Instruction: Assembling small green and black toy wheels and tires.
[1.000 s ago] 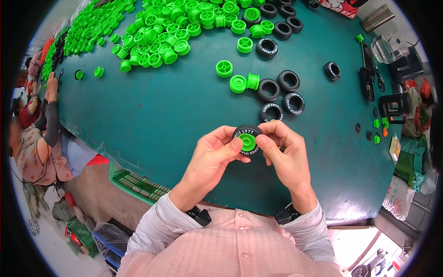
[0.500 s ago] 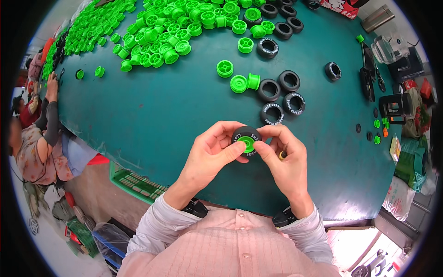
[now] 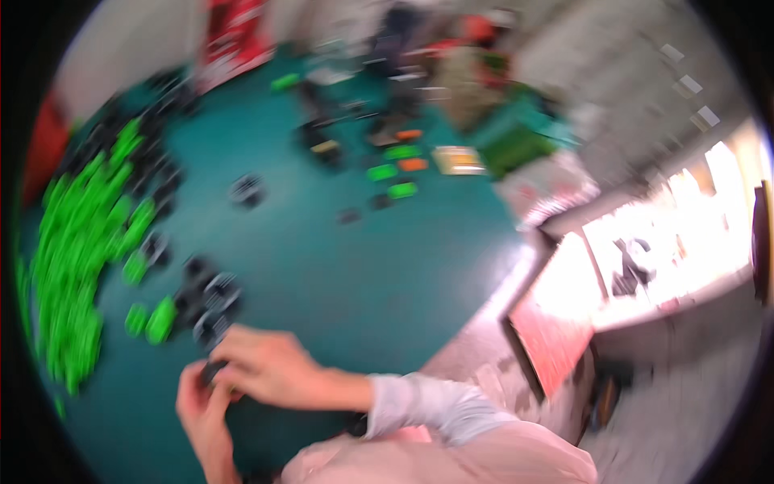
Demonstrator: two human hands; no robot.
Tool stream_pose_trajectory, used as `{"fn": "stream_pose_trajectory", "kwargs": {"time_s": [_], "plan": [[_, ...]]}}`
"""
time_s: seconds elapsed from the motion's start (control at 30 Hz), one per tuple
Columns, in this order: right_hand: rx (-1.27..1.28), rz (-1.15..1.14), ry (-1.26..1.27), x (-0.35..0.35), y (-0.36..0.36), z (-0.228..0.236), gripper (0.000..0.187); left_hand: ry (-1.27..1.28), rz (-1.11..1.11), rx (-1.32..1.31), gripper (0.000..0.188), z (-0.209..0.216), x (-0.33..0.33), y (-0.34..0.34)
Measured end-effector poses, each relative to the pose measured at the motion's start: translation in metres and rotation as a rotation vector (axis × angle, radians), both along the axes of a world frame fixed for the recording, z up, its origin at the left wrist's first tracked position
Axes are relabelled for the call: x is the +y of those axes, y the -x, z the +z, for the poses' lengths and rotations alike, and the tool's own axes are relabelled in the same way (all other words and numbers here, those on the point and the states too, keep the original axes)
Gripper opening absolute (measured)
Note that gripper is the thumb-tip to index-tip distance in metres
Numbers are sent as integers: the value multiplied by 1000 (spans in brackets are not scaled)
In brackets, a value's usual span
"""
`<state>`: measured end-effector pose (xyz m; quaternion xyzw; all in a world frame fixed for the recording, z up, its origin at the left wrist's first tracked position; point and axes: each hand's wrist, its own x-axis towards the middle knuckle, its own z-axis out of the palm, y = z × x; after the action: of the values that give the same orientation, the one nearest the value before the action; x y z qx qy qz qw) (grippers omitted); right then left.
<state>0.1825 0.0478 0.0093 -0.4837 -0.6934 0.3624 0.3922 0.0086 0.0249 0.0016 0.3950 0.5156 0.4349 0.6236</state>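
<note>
The picture is smeared by motion. At the lower left, my left hand (image 3: 201, 411) and my right hand (image 3: 270, 367) are closed together around a small black tire (image 3: 213, 371). Only a dark part of it shows between the fingers; the green rim inside it is hidden now. Just beyond my hands lie several loose black tires (image 3: 219, 292) with pale lettering. Two green wheel rims (image 3: 161, 319) rest to the left of those tires.
A large heap of green rims (image 3: 68, 282) covers the table's left side, with black tires (image 3: 161, 173) along it. One tire (image 3: 247, 190) lies apart. Small green and orange pieces (image 3: 401, 152) sit near the far edge by bags (image 3: 548, 189). Bright light comes in at right.
The whole view has swung to the right, so table and heap appear turned and further left. My hands still hold the tire together, now lower left in the picture.
</note>
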Motion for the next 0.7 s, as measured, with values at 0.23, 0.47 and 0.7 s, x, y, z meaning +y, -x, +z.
{"fn": "stream_pose_trajectory", "kwargs": {"time_s": [0.23,0.47,0.7], "plan": [[69,-61,114,-35,-24,-2,28,-119,-226,-55,31,21,1,-13],[73,-19,150,-36,-3,10,26,-187,-201,154,30,24,-4,9],[91,-53,6,-28,14,2,21,-135,-73,30,30,14,-12,14]]}}
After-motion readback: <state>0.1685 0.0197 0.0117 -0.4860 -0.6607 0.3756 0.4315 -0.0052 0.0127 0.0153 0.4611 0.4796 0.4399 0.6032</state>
